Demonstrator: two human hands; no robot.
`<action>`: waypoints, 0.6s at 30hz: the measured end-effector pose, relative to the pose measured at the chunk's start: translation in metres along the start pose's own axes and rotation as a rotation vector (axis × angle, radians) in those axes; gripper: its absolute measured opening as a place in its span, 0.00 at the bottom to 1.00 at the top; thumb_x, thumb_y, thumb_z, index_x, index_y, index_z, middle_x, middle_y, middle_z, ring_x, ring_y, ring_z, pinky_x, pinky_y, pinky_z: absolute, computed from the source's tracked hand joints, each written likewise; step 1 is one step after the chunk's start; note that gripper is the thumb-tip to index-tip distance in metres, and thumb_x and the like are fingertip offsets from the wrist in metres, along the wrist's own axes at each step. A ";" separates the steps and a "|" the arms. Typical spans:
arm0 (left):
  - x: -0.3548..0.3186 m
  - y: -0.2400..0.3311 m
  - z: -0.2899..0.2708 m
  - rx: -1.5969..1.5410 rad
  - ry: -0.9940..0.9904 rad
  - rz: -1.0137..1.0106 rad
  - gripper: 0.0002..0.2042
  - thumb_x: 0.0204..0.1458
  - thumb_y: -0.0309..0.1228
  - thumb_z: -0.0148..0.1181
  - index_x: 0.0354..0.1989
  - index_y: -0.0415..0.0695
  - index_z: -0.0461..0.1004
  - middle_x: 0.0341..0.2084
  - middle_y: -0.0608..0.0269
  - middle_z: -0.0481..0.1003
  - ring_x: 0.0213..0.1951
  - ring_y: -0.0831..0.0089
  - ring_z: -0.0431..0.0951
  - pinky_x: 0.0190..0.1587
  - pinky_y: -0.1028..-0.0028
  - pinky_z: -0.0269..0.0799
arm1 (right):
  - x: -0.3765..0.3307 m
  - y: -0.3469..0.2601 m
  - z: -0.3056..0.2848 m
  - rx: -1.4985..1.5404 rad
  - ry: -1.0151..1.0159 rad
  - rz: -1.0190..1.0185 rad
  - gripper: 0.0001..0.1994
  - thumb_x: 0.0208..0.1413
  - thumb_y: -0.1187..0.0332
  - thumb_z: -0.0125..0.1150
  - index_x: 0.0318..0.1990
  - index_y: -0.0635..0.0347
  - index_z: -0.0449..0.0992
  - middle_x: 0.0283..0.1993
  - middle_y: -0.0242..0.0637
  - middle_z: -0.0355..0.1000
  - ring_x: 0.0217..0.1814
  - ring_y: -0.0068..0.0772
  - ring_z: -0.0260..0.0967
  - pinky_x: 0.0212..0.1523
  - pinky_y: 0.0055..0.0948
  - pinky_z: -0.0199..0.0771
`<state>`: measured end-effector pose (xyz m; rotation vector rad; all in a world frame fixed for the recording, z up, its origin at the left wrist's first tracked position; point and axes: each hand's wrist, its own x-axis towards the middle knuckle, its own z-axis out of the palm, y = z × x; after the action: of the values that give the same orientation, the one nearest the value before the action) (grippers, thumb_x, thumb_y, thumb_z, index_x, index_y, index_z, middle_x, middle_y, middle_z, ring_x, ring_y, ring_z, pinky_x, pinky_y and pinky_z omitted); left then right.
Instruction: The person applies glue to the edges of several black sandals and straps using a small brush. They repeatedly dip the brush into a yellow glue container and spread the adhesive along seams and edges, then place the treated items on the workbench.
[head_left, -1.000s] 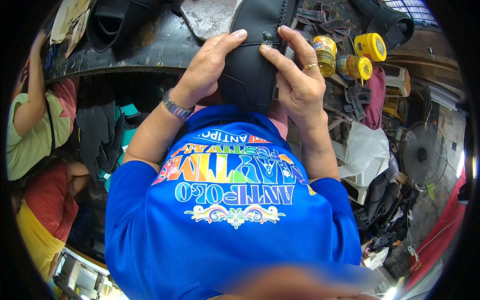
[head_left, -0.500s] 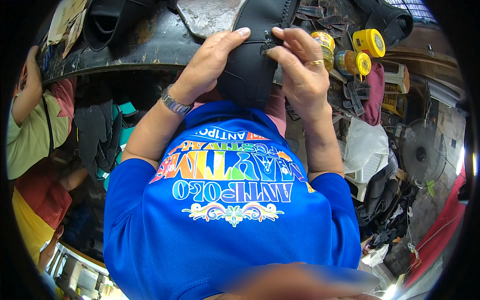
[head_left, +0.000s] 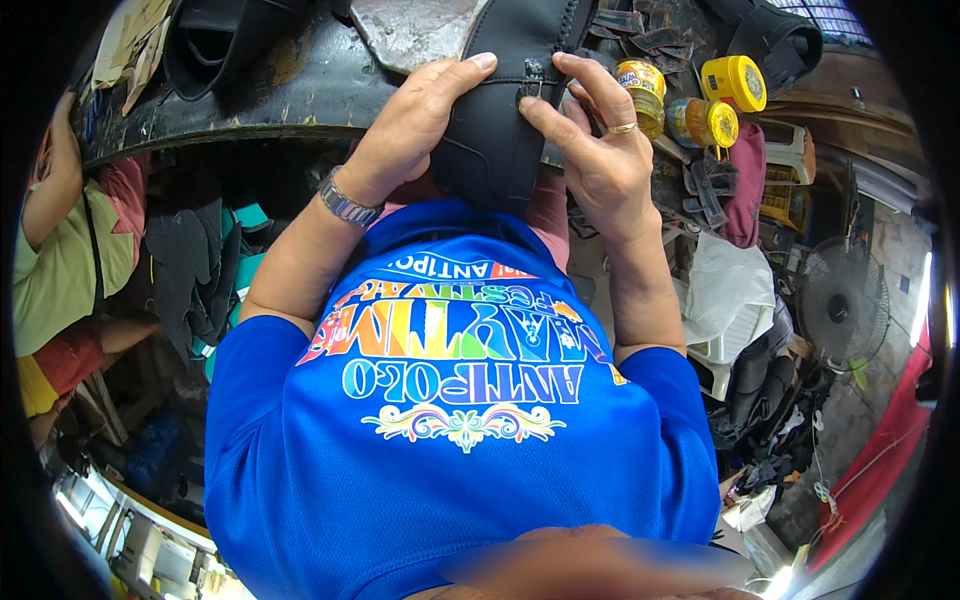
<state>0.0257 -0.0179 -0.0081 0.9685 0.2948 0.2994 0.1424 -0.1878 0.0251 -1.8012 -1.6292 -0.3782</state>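
Black stitched panel (head_left: 488,135) spans the near edge of the tabletop (head_left: 300,88). Left hand (head_left: 408,122) holds its left side, thumb uppermost. Right hand (head_left: 612,165): thumb and index finger narrowly apart at the glossy patch (head_left: 534,70); grip cannot be determined.

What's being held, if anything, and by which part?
A black stitched panel, held at its left edge by the left hand. The right hand touches it near a glossy patch on its right side; any grip is unclear.
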 end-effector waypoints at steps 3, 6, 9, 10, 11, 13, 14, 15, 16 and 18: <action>0.003 0.004 -0.004 -0.030 -0.021 -0.019 0.17 0.66 0.39 0.54 0.49 0.35 0.76 0.44 0.55 0.79 0.43 0.72 0.81 0.47 0.75 0.77 | 0.006 -0.003 -0.006 0.115 0.175 0.024 0.14 0.53 0.87 0.62 0.43 0.61 0.85 0.60 0.46 0.68 0.63 0.44 0.69 0.61 0.37 0.75; 0.006 0.009 -0.010 -0.104 -0.175 0.025 0.19 0.68 0.37 0.51 0.57 0.34 0.72 0.53 0.51 0.77 0.52 0.68 0.80 0.54 0.71 0.76 | 0.013 -0.015 -0.014 0.409 0.463 0.235 0.28 0.59 0.85 0.57 0.68 0.64 0.60 0.57 0.52 0.69 0.61 0.44 0.71 0.62 0.39 0.74; 0.001 -0.004 -0.007 -0.062 -0.234 0.235 0.22 0.70 0.38 0.48 0.64 0.33 0.65 0.55 0.51 0.76 0.56 0.63 0.77 0.59 0.67 0.73 | 0.029 -0.015 -0.023 0.738 0.369 0.429 0.35 0.62 0.80 0.56 0.74 0.60 0.46 0.50 0.47 0.74 0.55 0.36 0.73 0.58 0.33 0.73; -0.004 -0.014 -0.004 -0.041 -0.196 0.273 0.18 0.69 0.36 0.52 0.60 0.37 0.72 0.49 0.62 0.78 0.53 0.77 0.74 0.59 0.73 0.69 | 0.035 -0.014 -0.025 0.842 0.343 0.480 0.36 0.62 0.80 0.57 0.74 0.59 0.46 0.46 0.45 0.75 0.54 0.33 0.74 0.57 0.31 0.72; -0.003 -0.018 -0.007 0.101 -0.220 0.304 0.16 0.68 0.34 0.53 0.58 0.38 0.73 0.49 0.63 0.78 0.52 0.79 0.74 0.57 0.74 0.69 | 0.041 -0.013 -0.026 0.846 0.289 0.522 0.32 0.66 0.76 0.54 0.74 0.61 0.47 0.49 0.51 0.75 0.55 0.37 0.75 0.58 0.33 0.73; -0.005 -0.032 -0.010 0.180 -0.247 0.345 0.12 0.66 0.28 0.57 0.54 0.40 0.77 0.46 0.68 0.78 0.48 0.82 0.73 0.53 0.78 0.69 | 0.043 -0.014 -0.034 0.968 0.295 0.664 0.37 0.62 0.79 0.56 0.76 0.56 0.46 0.58 0.50 0.71 0.49 0.26 0.72 0.51 0.25 0.72; -0.006 -0.038 -0.013 0.194 -0.250 0.362 0.11 0.65 0.27 0.57 0.54 0.40 0.77 0.46 0.68 0.79 0.48 0.82 0.73 0.53 0.78 0.70 | 0.045 -0.012 -0.036 1.006 0.243 0.670 0.37 0.63 0.79 0.55 0.76 0.55 0.45 0.55 0.48 0.73 0.40 0.18 0.69 0.43 0.17 0.69; -0.007 -0.044 -0.015 0.207 -0.248 0.390 0.11 0.65 0.26 0.58 0.53 0.39 0.77 0.45 0.69 0.79 0.48 0.82 0.73 0.53 0.78 0.70 | 0.046 -0.010 -0.038 1.043 0.190 0.676 0.37 0.63 0.78 0.54 0.77 0.53 0.44 0.52 0.46 0.75 0.31 0.11 0.65 0.35 0.10 0.66; -0.007 -0.048 -0.017 0.205 -0.260 0.442 0.11 0.64 0.25 0.58 0.53 0.39 0.77 0.44 0.70 0.79 0.47 0.82 0.73 0.53 0.78 0.70 | 0.049 -0.005 -0.032 1.064 0.240 0.640 0.38 0.62 0.79 0.55 0.77 0.53 0.44 0.50 0.44 0.76 0.29 0.10 0.63 0.32 0.08 0.63; -0.007 -0.054 -0.017 0.246 -0.267 0.556 0.13 0.63 0.21 0.59 0.55 0.38 0.75 0.48 0.66 0.77 0.49 0.79 0.74 0.54 0.75 0.71 | 0.052 0.005 -0.020 0.962 0.258 0.590 0.36 0.63 0.77 0.56 0.75 0.57 0.46 0.47 0.46 0.76 0.39 0.21 0.69 0.42 0.18 0.67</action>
<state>0.0196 -0.0363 -0.0622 1.3119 -0.1957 0.6434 0.1611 -0.1614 0.0704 -1.2908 -0.7884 0.3812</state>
